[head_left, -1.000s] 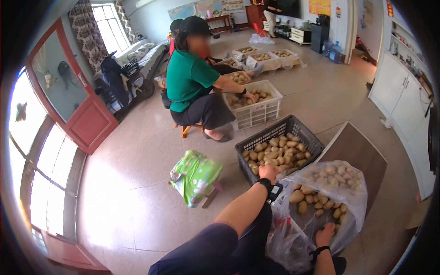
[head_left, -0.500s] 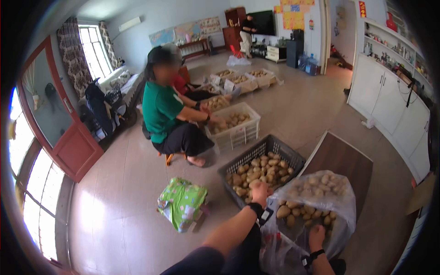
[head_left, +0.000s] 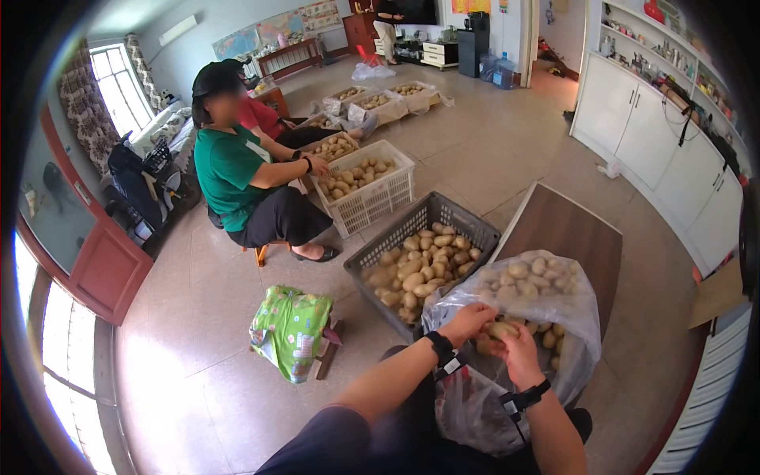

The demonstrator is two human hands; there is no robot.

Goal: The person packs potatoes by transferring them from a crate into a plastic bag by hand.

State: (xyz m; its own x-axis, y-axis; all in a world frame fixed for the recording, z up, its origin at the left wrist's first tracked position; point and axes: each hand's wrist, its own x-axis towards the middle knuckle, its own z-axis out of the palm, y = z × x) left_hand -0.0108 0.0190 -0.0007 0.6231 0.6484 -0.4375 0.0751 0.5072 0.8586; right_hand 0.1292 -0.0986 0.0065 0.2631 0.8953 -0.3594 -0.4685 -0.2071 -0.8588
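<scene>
Over the mouth of a clear plastic bag [head_left: 582, 317], my right hand [head_left: 520, 358] is closed around a potato [head_left: 501, 329]. My left hand [head_left: 469, 323] is right beside it, fingers curled in near the same potato; what they grip is hidden. Behind and below my hands, many potatoes [head_left: 538, 273] show through the film and in the bag's opening. Left of the bag stands a black plastic crate [head_left: 368, 294] with a heap of potatoes [head_left: 427, 265] in it.
A brown board [head_left: 574, 226] lies beside the bag. A green-covered stool [head_left: 291, 328] is on the floor at left. A person in green [head_left: 229, 170] sits by a white crate [head_left: 368, 207] of potatoes. Further boxes of potatoes and other people are behind. White cabinets [head_left: 649, 134] line the right.
My left hand has moved from the black crate to the bag. My right hand has come up from inside the bag with a potato. The whole view has shifted.
</scene>
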